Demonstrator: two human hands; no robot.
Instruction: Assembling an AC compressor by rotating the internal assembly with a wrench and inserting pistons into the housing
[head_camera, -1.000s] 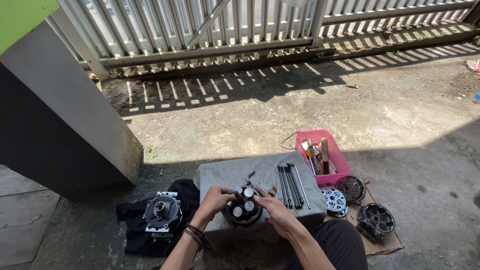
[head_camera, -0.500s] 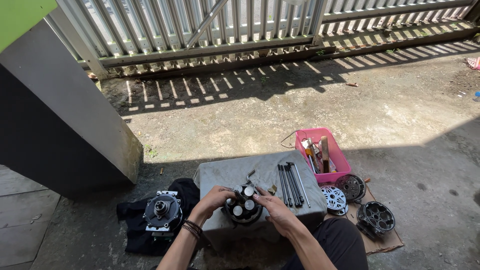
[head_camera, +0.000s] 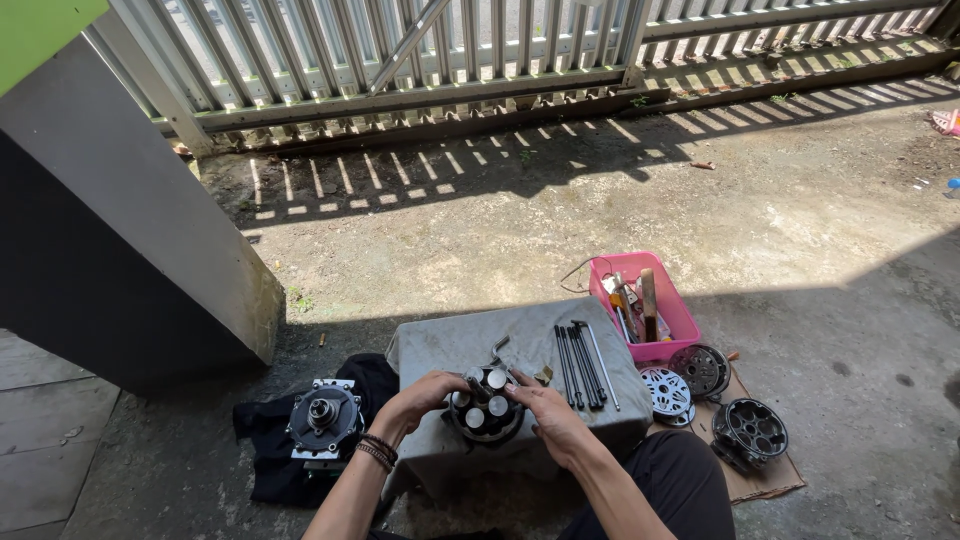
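Round black metal cylinder block with silver pistons (head_camera: 485, 405), lower centre: left hand (head_camera: 425, 395) and right hand (head_camera: 545, 415) clasp it (best kept level).

Both forearms reach forward from the bottom edge and angle toward each other. The left hand (head_camera: 425, 392) is curled with its fingers bent inward, bands around its wrist. The right hand (head_camera: 545, 412) lies palm down, fingers pointing toward the left one.
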